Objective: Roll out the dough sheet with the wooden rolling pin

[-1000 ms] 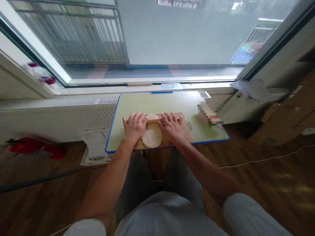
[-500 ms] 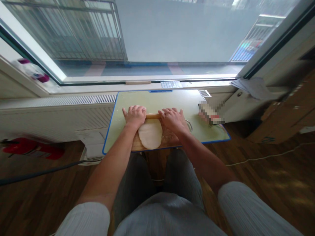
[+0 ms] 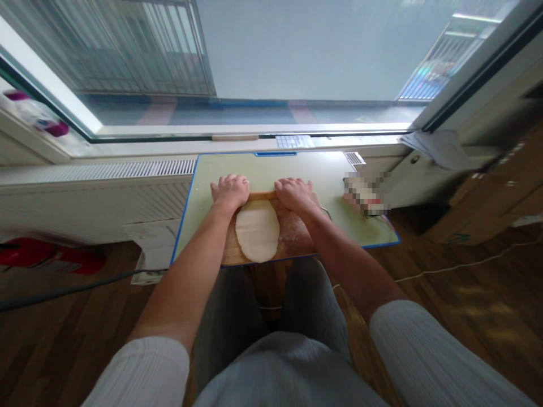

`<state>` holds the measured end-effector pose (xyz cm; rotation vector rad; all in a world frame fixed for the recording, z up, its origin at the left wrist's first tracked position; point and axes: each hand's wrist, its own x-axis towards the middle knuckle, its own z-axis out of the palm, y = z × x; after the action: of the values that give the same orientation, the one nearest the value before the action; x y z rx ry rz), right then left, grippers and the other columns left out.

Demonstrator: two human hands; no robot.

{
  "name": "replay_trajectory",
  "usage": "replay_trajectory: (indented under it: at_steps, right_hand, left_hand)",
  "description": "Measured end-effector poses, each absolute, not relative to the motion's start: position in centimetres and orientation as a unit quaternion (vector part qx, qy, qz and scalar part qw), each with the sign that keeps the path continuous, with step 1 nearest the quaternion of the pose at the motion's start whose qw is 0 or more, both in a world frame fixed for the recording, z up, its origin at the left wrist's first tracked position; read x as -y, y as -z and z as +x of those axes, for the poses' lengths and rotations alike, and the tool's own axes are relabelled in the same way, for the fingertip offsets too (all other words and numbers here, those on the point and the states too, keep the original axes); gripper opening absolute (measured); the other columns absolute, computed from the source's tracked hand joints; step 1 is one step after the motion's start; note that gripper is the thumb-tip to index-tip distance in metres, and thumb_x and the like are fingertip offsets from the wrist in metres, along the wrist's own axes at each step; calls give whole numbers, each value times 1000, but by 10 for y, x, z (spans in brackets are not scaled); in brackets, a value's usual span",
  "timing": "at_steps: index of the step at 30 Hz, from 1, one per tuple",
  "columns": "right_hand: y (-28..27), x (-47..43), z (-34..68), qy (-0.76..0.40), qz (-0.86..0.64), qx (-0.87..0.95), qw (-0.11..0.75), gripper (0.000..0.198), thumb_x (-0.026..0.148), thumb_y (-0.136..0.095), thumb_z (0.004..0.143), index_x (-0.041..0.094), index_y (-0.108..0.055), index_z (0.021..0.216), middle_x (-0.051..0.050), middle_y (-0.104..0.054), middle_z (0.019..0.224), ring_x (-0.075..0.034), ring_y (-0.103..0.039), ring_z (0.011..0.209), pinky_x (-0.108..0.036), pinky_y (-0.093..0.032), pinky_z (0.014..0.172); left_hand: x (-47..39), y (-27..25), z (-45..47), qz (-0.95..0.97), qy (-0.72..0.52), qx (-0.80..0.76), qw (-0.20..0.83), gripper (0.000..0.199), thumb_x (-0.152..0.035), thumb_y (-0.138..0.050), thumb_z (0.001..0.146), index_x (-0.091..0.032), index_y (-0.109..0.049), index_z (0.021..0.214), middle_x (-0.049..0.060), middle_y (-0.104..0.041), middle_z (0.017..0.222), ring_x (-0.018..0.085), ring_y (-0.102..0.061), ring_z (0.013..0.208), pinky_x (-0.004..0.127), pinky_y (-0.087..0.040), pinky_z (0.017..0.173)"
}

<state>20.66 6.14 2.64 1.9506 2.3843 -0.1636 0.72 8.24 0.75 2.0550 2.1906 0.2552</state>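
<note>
A wooden rolling pin (image 3: 262,195) lies crosswise at the far edge of a flat, oval sheet of dough (image 3: 257,232). My left hand (image 3: 231,189) is closed over the pin's left end, and my right hand (image 3: 296,193) grips its right end. Both hands hide the ends of the pin. Beneath the dough is a wooden board (image 3: 292,240) with a dusting of flour on its right part. Just right of my right forearm shows part of a metal ring handle (image 3: 326,212).
The board rests on a pale green table with a blue rim (image 3: 237,164), against a radiator (image 3: 127,169) below the window. A blurred-out object (image 3: 365,195) lies at the table's right. A red fire extinguisher (image 3: 51,255) is on the floor at left; cardboard boxes (image 3: 479,209) stand right.
My hands and the rolling pin have moved slightly away from me, toward the window. The dough looks longer, with more of it showing. The camera view has shifted a little.
</note>
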Motion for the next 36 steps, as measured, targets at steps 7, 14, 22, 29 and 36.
replay_trajectory:
  at_steps: [7, 14, 22, 29, 36]
  right_hand:
    - [-23, -44, 208, 24, 631, -775, -10, 49, 33, -27, 114, 24, -72, 132, -15, -72, 139, -38, -62, 128, -66, -43, 111]
    - [-19, -25, 211, 8, 627, -778, -35, 50, 41, -25, 117, 28, -72, 129, -12, -73, 137, -35, -61, 127, -59, -42, 109]
    - [-17, -8, 211, 19, 651, -755, -79, 49, 46, -28, 118, 25, -70, 132, -10, -72, 142, -32, -58, 133, -51, -40, 113]
    - [-11, 3, 213, 39, 660, -744, -97, 56, 49, -27, 117, 23, -56, 158, -11, -58, 164, -31, -47, 149, -53, -30, 126]
    - [-4, 15, 217, 63, 664, -737, -105, 62, 51, -27, 116, 22, -47, 166, -8, -45, 175, -32, -34, 161, -62, -22, 133]
  left_hand:
    - [-64, -5, 9, 682, -99, -723, 54, 49, -37, -33, 107, -32, -76, 131, 10, -68, 151, 35, -58, 137, 65, -36, 120]
    - [-43, -5, 9, 698, -106, -707, 33, 51, -40, -30, 108, -30, -77, 125, 10, -70, 147, 35, -60, 134, 64, -38, 117]
    - [-23, 2, 7, 713, -134, -688, 23, 52, -46, -31, 110, -31, -78, 127, 7, -66, 157, 35, -60, 137, 63, -39, 118]
    - [-8, 6, 5, 713, -166, -680, 33, 51, -48, -33, 111, -32, -73, 138, 6, -68, 155, 32, -58, 142, 62, -29, 127]
    - [9, 5, 5, 717, -185, -671, 44, 54, -49, -32, 112, -32, -67, 148, 7, -65, 159, 30, -53, 149, 64, -20, 132]
